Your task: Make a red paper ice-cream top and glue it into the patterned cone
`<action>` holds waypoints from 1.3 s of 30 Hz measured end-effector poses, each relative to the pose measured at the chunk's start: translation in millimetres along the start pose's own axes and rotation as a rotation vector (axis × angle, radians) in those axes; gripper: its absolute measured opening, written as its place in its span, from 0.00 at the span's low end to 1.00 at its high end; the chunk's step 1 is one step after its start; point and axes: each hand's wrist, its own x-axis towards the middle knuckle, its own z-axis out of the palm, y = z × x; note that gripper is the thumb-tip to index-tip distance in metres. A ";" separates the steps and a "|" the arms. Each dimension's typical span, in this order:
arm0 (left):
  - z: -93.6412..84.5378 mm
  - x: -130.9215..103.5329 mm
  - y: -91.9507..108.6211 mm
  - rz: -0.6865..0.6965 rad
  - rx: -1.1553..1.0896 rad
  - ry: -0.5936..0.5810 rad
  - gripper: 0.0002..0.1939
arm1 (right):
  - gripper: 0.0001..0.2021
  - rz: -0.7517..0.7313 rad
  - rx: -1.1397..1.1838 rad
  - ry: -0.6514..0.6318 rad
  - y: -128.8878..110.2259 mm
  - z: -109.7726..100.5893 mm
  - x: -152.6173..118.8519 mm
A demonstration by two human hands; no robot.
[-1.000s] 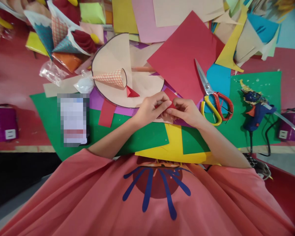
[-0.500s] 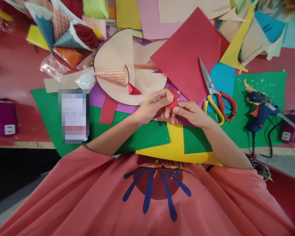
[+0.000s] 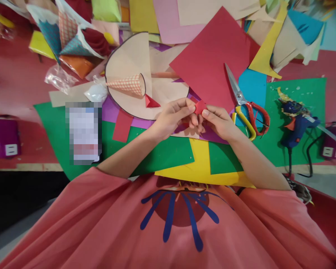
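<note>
Between both hands is a small piece of folded red paper [image 3: 200, 107], held over the work surface. My left hand [image 3: 175, 116] pinches its left edge between thumb and forefinger. On the other side, my right hand [image 3: 217, 120] grips it with thumb and fingers closed. Left of them, a small red folded triangle [image 3: 152, 101] lies on a cream paper disc with a dark rim [image 3: 123, 56], touching the mouth of a checkered paper cone [image 3: 127, 85]. Scissors [image 3: 245, 102] with red and yellow handles lie right of my right hand, blades apart.
A blue glue gun [image 3: 295, 129] with a cord lies on green sheeting [image 3: 277, 149] at the right. A phone [image 3: 84, 132] sits at the left. Behind are a large red sheet [image 3: 212, 56], paper scraps [image 3: 291, 48], and fabric-filled cones [image 3: 68, 35]. A red strip [image 3: 122, 126] lies nearer.
The red paper has shifted slightly up and right and been turned in the fingers, so more of its face shows. Both hands keep hold of it. The view has moved a little.
</note>
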 end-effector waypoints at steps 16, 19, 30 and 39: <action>-5.9 3.3 -4.3 0.094 0.101 0.132 0.22 | 0.18 0.053 0.053 0.106 -0.8 -2.5 3.1; -6.9 3.8 -4.9 0.104 0.118 0.144 0.22 | 0.17 0.060 0.082 0.106 1.0 -2.4 4.0; -13.5 4.5 -8.5 0.174 0.184 0.188 0.20 | 0.16 0.043 0.080 0.073 -2.0 -0.3 1.6; -7.0 -1.7 -2.8 0.182 0.314 0.173 0.17 | 0.13 -0.050 -0.150 0.193 -2.4 2.2 0.1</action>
